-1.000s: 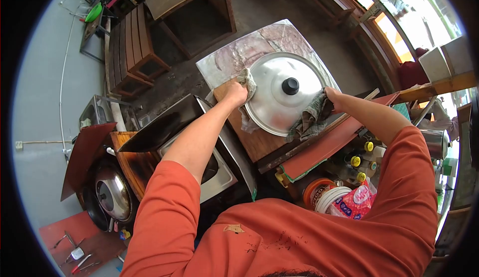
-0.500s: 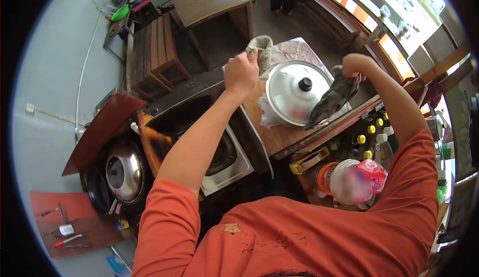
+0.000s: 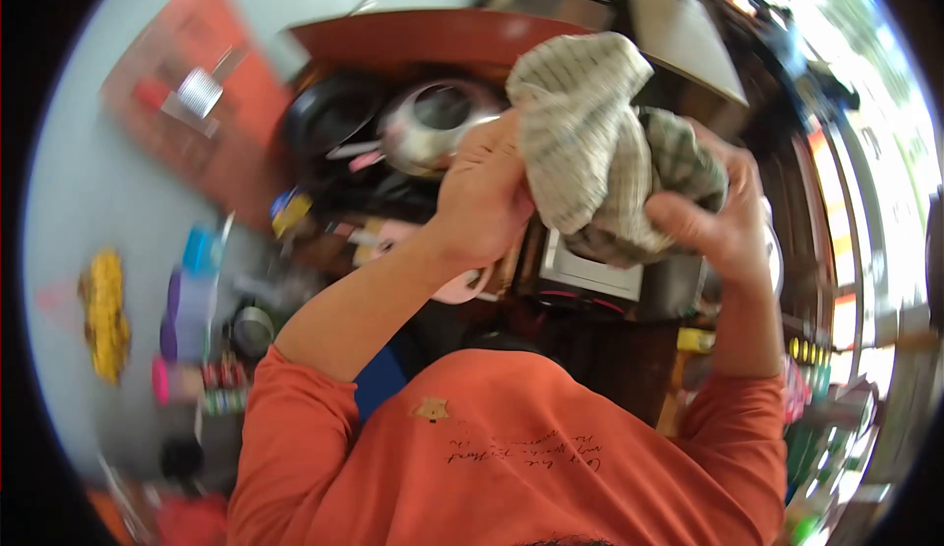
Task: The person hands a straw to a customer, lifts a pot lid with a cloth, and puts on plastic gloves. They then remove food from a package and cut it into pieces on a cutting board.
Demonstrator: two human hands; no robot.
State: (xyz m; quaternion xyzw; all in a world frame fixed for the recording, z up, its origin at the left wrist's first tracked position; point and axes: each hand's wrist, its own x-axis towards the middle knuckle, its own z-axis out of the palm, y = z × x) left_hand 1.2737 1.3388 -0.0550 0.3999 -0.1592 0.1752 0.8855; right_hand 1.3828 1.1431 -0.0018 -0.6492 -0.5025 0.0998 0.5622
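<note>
Cloths (image 3: 600, 143) bunched between both hands, above wok (image 3: 433, 128).

Cluttered counter (image 3: 393, 241) (pot lid (image 3: 433, 128) on it)

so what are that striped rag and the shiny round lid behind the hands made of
The pale striped rag looks like woven cotton cloth, matte and soft: it bunches in folds between the left hand and right hand. The shiny round lid looks like polished metal, likely steel or aluminium, going by its bright reflections, though blur leaves that open.
</note>
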